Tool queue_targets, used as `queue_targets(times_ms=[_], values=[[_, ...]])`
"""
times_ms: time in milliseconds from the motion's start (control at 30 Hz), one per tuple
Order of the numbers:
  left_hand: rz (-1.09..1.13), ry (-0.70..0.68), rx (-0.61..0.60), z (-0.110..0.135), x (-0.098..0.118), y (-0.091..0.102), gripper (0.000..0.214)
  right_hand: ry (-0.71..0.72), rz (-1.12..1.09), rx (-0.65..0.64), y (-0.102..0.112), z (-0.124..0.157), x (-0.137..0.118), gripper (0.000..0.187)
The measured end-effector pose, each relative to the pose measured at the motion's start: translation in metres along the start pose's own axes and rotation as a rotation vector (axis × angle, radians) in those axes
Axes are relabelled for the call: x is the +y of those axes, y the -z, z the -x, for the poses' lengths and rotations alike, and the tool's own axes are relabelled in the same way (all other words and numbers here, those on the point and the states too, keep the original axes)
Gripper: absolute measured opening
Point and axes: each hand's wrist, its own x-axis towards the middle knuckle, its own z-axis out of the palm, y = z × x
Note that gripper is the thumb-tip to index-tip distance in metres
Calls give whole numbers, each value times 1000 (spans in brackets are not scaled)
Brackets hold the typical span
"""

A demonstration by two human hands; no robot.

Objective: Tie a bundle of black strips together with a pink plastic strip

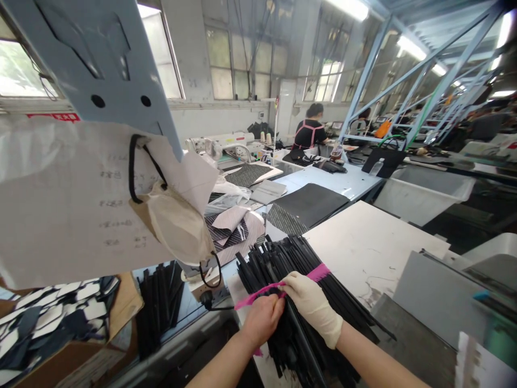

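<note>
A thick bundle of long black strips [283, 264] lies on the white table [363, 248], bound across by a pink band [319, 272]. My left hand [262, 319], bare, is closed in a pinch on the pink band's left part over the bundle. My right hand [313, 304] wears a pale glove and rests on top of the strips, fingers curled around the band at its knot. Both forearms reach in from the bottom edge.
A paper sheet with handwriting [72, 205] and a blue-grey template [105, 59] hang close at upper left. A cardboard box of dark and white cut pieces [52, 323] sits lower left. Grey bins [424, 194] stand right. A person [309, 129] sits at a far machine.
</note>
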Motion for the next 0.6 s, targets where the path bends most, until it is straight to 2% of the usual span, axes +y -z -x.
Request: queue_targets(times_ms=[100,200,400,500,600], values=[[55,-8,6,3,-1,-2,34,23,-128,-40,0,0,5,21],[99,-23,-24,5,-3,-2,30,1,-167,-67,3,-1,5,26],[280,36,-21,2,-10,-5,32,-78,-37,-60,9,-7,4,26],[439,130,21,-2,-8,6,35,-50,85,-66,10,-11,-1,24],[625,189,61,-6,3,29,38,17,182,-61,10,-9,-9,23]])
